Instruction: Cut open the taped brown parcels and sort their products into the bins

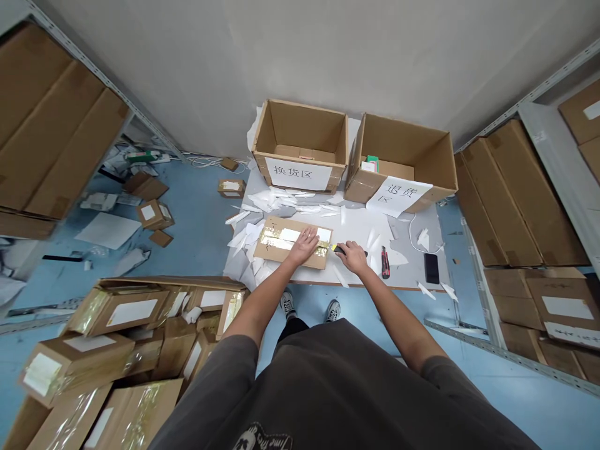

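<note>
Taped carton (281,240) lies under left hand (305,244)

Palm flat, fingers spread on the carton atop a littered table (360,231); the right hand (352,255) clasps a black-and-yellow cutter (338,249), its tip seemingly at the carton's right end, though too small to confirm.

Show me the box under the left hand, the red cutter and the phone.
Box (280,242), head view: its top face.
Red cutter (385,262), head view: its handle.
Phone (432,269), head view: its dark face.

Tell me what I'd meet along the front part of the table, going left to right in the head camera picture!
Taped cardboard package → right hand → red-and-black cutter → dark phone.
</note>
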`<state>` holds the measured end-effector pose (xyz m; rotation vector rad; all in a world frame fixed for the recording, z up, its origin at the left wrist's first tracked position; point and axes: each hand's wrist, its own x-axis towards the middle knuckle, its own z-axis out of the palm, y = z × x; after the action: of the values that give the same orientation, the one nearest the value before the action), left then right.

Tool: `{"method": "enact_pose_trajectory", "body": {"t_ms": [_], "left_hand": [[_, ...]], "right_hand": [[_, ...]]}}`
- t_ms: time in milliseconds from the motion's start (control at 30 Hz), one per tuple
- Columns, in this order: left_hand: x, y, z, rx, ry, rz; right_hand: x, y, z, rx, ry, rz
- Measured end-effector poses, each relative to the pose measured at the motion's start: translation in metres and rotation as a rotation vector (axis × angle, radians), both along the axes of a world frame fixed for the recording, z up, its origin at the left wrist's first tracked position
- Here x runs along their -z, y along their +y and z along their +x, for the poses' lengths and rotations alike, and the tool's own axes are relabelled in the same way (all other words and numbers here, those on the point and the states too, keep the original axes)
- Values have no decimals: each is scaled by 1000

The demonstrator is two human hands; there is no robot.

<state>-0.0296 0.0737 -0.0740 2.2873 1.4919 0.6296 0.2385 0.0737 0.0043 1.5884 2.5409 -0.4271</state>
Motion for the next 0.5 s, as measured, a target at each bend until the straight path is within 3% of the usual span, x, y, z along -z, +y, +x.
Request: {"method": "enact_pose_trajectory", "body": {"t_ms": [267, 367, 433, 500], "left_hand": [[-6, -1, 0, -8, -7, -21], [-7, -3, -1, -3, -13, -9], [-8, -4, -1, -4, -15, -1], [-9, -5, 0, -9, -16, 2]], "right_hand": [[11, 13, -1, 13, 99, -19], [18, 14, 12, 57, 219, -52], [27, 6, 32, 146, 351, -93], [40, -6, 54, 348, 501, -167]]}}
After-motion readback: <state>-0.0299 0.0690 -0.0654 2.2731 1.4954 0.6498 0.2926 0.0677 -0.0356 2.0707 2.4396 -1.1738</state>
